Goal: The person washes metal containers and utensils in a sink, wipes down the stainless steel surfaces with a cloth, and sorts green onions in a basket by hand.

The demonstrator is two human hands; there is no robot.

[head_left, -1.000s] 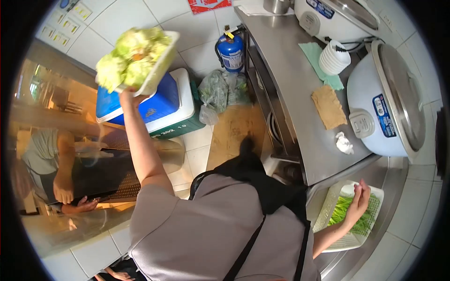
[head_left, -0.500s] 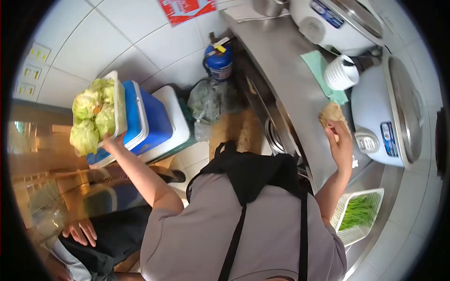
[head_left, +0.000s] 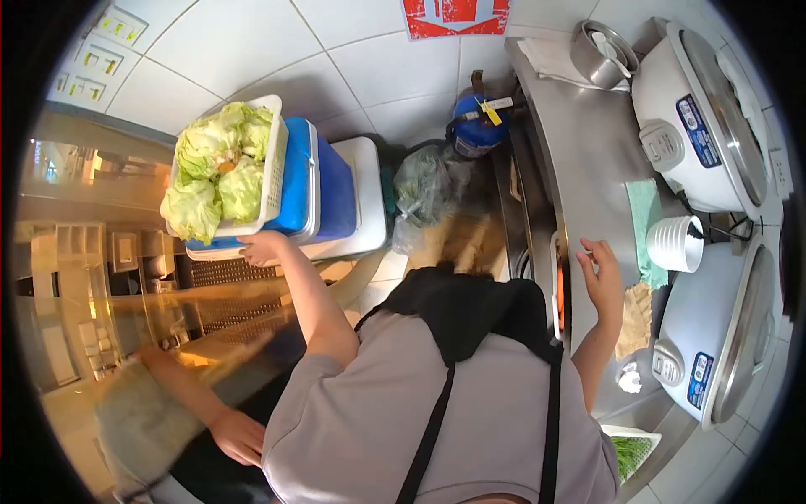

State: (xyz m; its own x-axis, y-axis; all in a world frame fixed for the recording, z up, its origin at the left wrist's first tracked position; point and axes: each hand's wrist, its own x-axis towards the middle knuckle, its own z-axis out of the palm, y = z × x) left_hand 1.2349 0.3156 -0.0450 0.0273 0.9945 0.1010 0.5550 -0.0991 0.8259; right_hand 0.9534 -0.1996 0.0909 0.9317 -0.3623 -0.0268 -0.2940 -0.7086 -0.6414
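Observation:
A white plastic basket (head_left: pixel 274 160) full of lettuce heads (head_left: pixel 222 172) sits on top of a blue cooler box (head_left: pixel 336 193). At the basket's lower right corner is my left hand (head_left: pixel 267 249), its fingers stretched toward the left by the cooler lid's edge; whether they press on the basket I cannot make out. My right hand (head_left: pixel 601 277) hovers over the front edge of the steel counter (head_left: pixel 579 160), thumb and fingers apart, with nothing in it. Just beside it on the counter lies a crumpled tan cloth (head_left: pixel 635 319).
Two large white cookers (head_left: pixel 705 328) line the counter, with stacked white cups (head_left: pixel 674 244), a green cloth (head_left: pixel 642 227) and a steel pot (head_left: pixel 600 55) nearby. A blue cylinder (head_left: pixel 478 126) and plastic bags of greens (head_left: pixel 420 185) stand below. Another person's hand (head_left: pixel 239 437) is at lower left.
My right hand has come off the tan cloth toward the counter's front edge. The left hand has slid along to the basket's lower right corner. The camera view has turned left.

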